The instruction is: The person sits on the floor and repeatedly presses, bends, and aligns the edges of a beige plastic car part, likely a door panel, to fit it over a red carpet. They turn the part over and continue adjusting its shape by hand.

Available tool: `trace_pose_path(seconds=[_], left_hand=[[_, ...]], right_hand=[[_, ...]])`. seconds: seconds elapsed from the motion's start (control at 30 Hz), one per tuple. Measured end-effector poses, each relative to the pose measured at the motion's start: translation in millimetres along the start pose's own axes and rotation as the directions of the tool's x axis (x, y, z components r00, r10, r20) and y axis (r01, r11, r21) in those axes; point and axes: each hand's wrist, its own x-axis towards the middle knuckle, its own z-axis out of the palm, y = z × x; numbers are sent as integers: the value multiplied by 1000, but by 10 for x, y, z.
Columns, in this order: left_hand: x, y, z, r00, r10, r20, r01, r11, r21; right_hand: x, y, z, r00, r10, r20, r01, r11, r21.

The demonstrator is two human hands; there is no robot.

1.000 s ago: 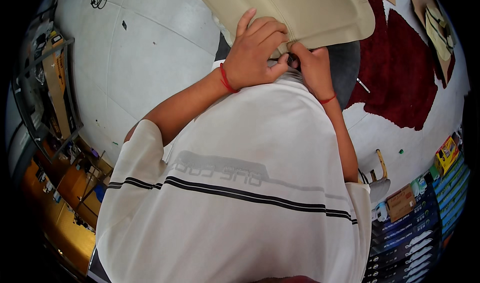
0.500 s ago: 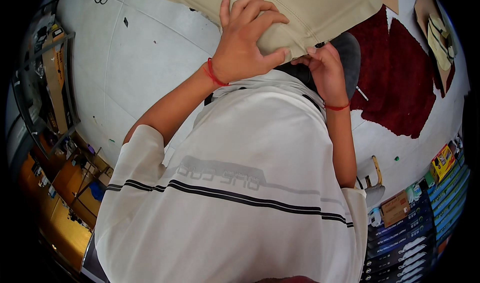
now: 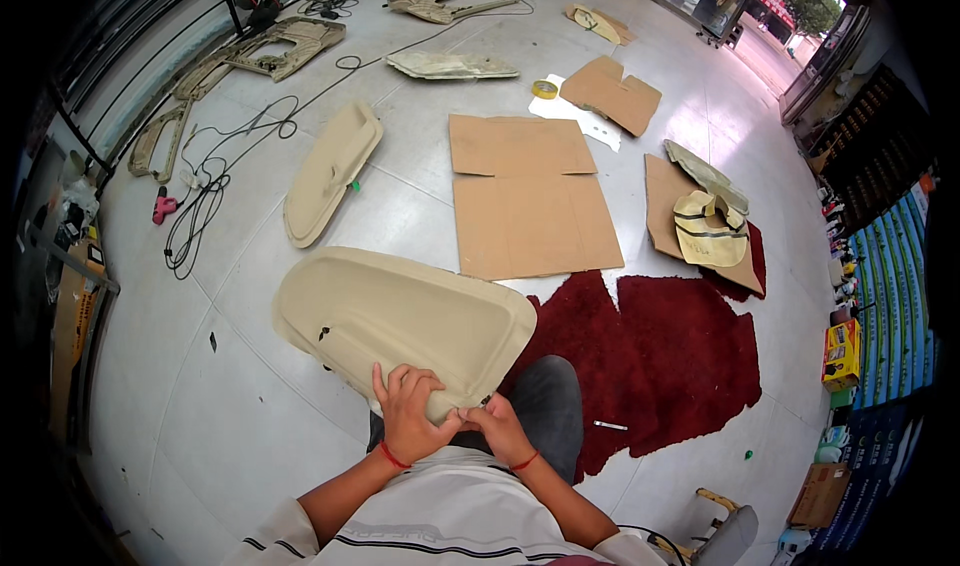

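A beige, padded-looking panel with a raised middle and a curved rim lies tilted over my lap. My left hand grips its near edge, fingers bent over the top surface and thumb at the rim. Close beside it, at the near right corner, my right hand pinches the panel's edge covering between thumb and fingers. The two thumbs almost meet there. A small dark spot shows on the panel's left part. What lies under the edge is hidden.
A second beige panel lies beyond on the floor, left of a cardboard sheet. Dark red carpet spreads to my right, with a small white tool on it. Black cables and a pink tool lie at left.
The head view has tilted up, bringing much more floor into sight. Both hands stay at the panel's near edge; my left fingers, spread earlier, are drawn in closer together.
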Motion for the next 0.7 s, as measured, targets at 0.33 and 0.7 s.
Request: trace_pose_path(seconds=[0.33, 0.7], left_hand=[[-56, -199, -78, 979, 104, 177, -103, 995, -14], [-181, -602, -128, 978, 115, 175, -123, 992, 36]], right_hand=[[84, 128, -19, 998, -35, -59, 34, 999, -11], [190, -7, 159, 975, -108, -193, 99, 994, -56]])
